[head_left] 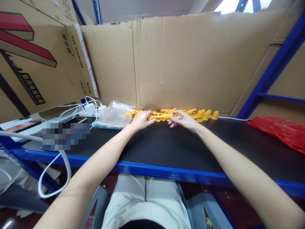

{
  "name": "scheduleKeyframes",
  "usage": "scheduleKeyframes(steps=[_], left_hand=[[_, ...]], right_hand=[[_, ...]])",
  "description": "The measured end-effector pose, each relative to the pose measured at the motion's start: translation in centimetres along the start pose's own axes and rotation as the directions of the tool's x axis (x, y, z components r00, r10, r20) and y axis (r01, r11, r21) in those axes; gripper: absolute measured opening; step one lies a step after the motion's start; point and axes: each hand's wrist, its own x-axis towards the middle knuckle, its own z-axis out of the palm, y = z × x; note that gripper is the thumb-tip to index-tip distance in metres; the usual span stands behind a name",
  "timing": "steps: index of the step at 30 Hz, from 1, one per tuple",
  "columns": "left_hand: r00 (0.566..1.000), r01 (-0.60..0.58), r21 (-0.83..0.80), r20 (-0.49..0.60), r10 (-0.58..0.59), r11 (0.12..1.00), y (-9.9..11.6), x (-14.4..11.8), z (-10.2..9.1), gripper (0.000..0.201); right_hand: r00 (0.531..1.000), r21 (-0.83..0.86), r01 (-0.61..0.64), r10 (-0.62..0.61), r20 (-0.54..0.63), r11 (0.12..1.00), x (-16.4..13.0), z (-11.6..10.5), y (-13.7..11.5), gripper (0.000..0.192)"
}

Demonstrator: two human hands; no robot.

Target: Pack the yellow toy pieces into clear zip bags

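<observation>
A row of several small yellow plastic pieces lies along the back of the black table, against the cardboard wall. Both my arms reach far forward to it. My left hand is closed around the left end of a yellow piece. My right hand rests its fingertips on the right end of that same piece, fingers curled over it. More yellow pieces lie behind and beside both hands, partly hidden by my fingers.
A clear plastic bag lies left of my hands. White chargers and cables and a phone sit further left. A red plastic bag lies at the right. Cardboard sheets wall the back; a blue rack post rises at right.
</observation>
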Motion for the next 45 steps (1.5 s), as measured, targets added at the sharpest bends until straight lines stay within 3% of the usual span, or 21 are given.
scheduleKeyframes(steps=[11,18,30,34,37,41,43,45], left_hand=[[0.999,-0.005,-0.032,-0.044,0.003,0.999,-0.2,0.1,0.1,0.038],[0.998,0.003,-0.086,-0.069,-0.009,0.996,-0.3,0.2,-0.1,0.037],[0.996,0.023,-0.118,-0.077,-0.032,0.993,0.0,0.1,0.0,0.037],[0.994,0.084,-0.174,-0.058,-0.096,0.981,-0.2,0.3,-0.1,0.036],[0.989,0.142,-0.224,-0.014,-0.149,0.964,0.0,0.4,-0.3,0.036],[0.989,0.140,-0.275,-0.015,-0.150,0.951,0.5,0.3,-0.6,0.038],[0.990,0.123,-0.290,-0.024,-0.136,0.949,0.7,0.3,-0.6,0.040],[0.992,0.110,-0.297,-0.028,-0.123,0.949,0.8,0.2,-0.6,0.041]], right_hand=[[0.992,-0.078,0.017,-0.027,-0.123,0.997,0.6,0.6,0.3,0.037],[0.980,-0.049,0.198,-0.198,-0.010,0.979,0.6,0.1,0.5,0.044],[0.990,-0.118,0.130,-0.135,-0.038,0.984,0.6,0.3,0.9,0.035],[0.984,-0.200,0.168,-0.177,-0.027,0.965,0.7,0.4,1.4,0.037],[0.945,-0.362,0.299,-0.327,-0.017,0.883,0.6,0.5,1.1,0.044],[0.827,-0.626,0.459,-0.560,0.042,0.630,0.3,1.0,0.5,0.039],[0.790,-0.674,0.487,-0.610,0.067,0.556,0.3,1.4,0.3,0.030],[0.786,-0.687,0.492,-0.612,0.087,0.535,0.4,1.5,0.4,0.027]])
